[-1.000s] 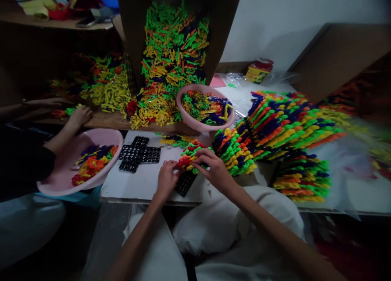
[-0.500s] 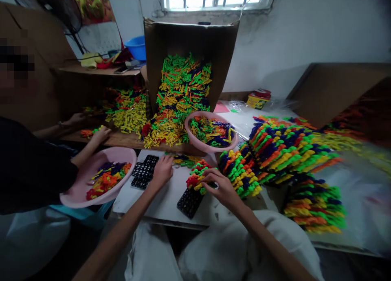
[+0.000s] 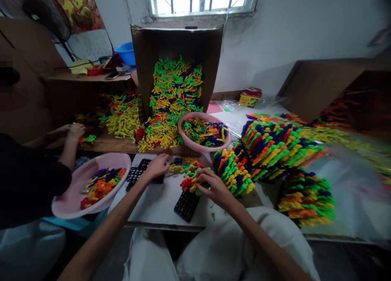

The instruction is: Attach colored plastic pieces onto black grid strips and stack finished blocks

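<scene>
My left hand [image 3: 159, 166] is over the right part of a black perforated tray [image 3: 141, 171], beside a few small yellow and blue pieces [image 3: 180, 165]. Its fingers are curled and their tips are too small to make out. My right hand [image 3: 212, 185] is at a bundle of red, green and yellow pieces [image 3: 191, 176], its thumb and index finger bent toward each other at the bundle's right side. That bundle stands on the far end of a second black tray [image 3: 186, 205]. Colourful stacked rows [image 3: 233, 173] lie just right of my right hand.
A pink bowl [image 3: 182, 135] of pieces stands behind the trays, before an open cardboard box [image 3: 212, 61]. Larger stacks [image 3: 281, 140] lie at right. On the left, a person's hand [image 3: 76, 131] works near another pink basin [image 3: 61, 203].
The view has shifted a little. My left hand has moved over the left tray, away from the loose pieces. The other person's near hand has moved left. My right hand stays at the bundle.
</scene>
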A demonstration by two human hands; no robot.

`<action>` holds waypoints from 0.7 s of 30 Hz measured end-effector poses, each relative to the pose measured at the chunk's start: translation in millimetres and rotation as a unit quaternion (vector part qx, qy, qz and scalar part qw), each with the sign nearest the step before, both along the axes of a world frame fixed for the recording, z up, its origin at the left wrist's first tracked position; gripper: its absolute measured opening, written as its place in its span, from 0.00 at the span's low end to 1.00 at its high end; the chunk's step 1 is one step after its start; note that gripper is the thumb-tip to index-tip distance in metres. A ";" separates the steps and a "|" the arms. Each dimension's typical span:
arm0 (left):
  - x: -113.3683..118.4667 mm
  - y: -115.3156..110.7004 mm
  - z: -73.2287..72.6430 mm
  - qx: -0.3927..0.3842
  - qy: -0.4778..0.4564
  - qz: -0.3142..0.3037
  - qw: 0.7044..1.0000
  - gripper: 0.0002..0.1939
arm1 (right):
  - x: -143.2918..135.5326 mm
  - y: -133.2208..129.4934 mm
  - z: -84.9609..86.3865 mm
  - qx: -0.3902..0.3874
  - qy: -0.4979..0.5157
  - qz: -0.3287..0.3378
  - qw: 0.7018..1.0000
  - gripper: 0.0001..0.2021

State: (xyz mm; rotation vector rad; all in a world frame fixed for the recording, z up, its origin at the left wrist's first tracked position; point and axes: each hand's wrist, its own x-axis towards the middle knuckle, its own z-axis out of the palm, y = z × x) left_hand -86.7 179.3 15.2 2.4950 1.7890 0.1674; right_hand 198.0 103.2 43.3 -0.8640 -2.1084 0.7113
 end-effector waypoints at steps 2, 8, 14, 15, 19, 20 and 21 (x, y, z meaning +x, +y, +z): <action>3.5 4.1 3.9 -0.013 0.020 0.028 0.999 0.16 | -0.5 0.4 -0.6 0.004 0.004 -0.001 1.000 0.03; 18.4 7.5 0.0 -0.079 0.034 0.072 0.994 0.12 | -0.5 -2.8 0.7 0.014 0.007 -0.008 1.000 0.04; 31.2 -1.5 -6.0 -0.100 -0.022 0.117 0.988 0.10 | -2.7 -3.3 -0.7 0.026 0.006 -0.024 0.999 0.04; 32.8 -0.7 -6.4 -0.103 -0.041 0.124 0.986 0.09 | -2.4 -3.1 -1.2 0.031 0.002 -0.025 0.999 0.04; 28.7 2.3 -2.6 -0.124 -0.149 0.150 0.970 0.06 | 1.0 -3.8 -3.5 0.053 -0.010 -0.012 0.998 0.04; 25.7 -1.1 -1.2 -0.128 -0.180 0.154 0.963 0.08 | 1.8 -4.1 -4.1 0.057 -0.009 -0.011 0.998 0.05; 22.9 -7.8 -0.2 -0.129 -0.205 0.157 0.957 0.10 | 2.3 -4.4 -4.6 0.059 -0.009 -0.012 0.998 0.05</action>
